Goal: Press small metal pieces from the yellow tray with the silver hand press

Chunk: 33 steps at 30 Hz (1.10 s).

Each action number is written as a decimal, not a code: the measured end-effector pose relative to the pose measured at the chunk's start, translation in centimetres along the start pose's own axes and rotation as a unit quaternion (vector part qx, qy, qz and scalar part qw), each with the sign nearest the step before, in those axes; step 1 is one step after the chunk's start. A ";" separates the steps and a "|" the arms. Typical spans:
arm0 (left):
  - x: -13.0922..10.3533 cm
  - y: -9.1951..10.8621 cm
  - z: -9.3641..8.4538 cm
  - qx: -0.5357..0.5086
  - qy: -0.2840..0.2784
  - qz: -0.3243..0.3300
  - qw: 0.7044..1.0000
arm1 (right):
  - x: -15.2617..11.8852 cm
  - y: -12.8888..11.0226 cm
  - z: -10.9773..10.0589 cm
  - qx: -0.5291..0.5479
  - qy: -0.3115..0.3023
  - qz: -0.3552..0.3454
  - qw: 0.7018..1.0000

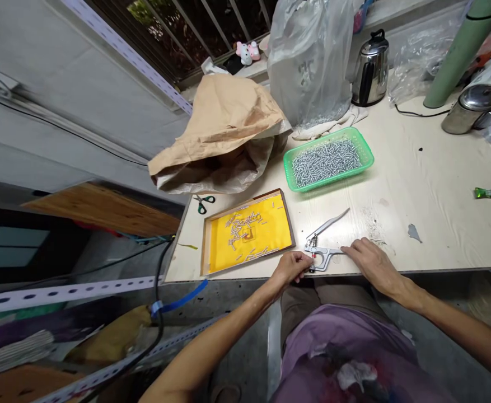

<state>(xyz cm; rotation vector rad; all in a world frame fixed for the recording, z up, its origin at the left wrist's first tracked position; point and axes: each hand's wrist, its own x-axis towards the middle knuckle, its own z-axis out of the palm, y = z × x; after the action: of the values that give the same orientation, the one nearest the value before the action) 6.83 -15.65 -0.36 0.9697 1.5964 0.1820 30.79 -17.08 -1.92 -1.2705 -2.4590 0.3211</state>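
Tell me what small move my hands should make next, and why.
Probably close the right hand around both handles of the pliers, without squeezing yet: the handles stand wide apart, its fingertips reach only the near one, and the left hand has its fingers at the jaws.

Pliers-like hand tool (324, 252): grey metal, dull satin finish, with a coiled metal spring. Basket (329, 187): green plastic, slightly glossy, perforated wall. Small pins within (327, 162): silvery metal, bright. Shallow tray (288, 224): brown, wood-like rim, bottom lined in smooth, saturated yellow. Large sack (232, 112): tan paper, matt, creased and rough. Bag (312, 61): translucent plastic, wrinkled, softly shiny. Kettle (370, 70): polished metal, mirror-like, with black plastic-looking handle. Lidded mug (466, 115): metal, glossy lid. Scissors (203, 204): metal blades, dark green plastic-looking handles. Wrapped pieces (486, 193): green, glossy, crinkled wrappers. Table (396, 184): pale, smooth top, low sheen, speckled and stained in places.
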 end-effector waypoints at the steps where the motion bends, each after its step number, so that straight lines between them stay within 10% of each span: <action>1: 0.1 0.1 -0.1 0.004 -0.010 -0.006 1.000 | 0.0 -0.1 0.0 0.003 -0.001 0.002 1.000; 25: -0.1 0.0 0.0 0.053 -0.033 -0.012 0.998 | 6.9 2.6 -2.4 -0.079 -0.178 -0.042 0.980; 29: -1.4 -0.6 0.5 0.204 0.078 0.128 0.967 | 6.7 2.2 -3.0 -0.081 -0.191 -0.037 0.977; 33: -1.4 0.1 2.2 0.344 0.137 0.347 0.862 | 6.2 1.7 -3.1 -0.077 -0.182 -0.031 0.980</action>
<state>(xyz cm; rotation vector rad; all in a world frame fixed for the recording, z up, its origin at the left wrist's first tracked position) 8.72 -17.39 0.10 2.1558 1.5141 0.2569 30.00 -10.89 1.62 -1.2884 -2.8757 0.3832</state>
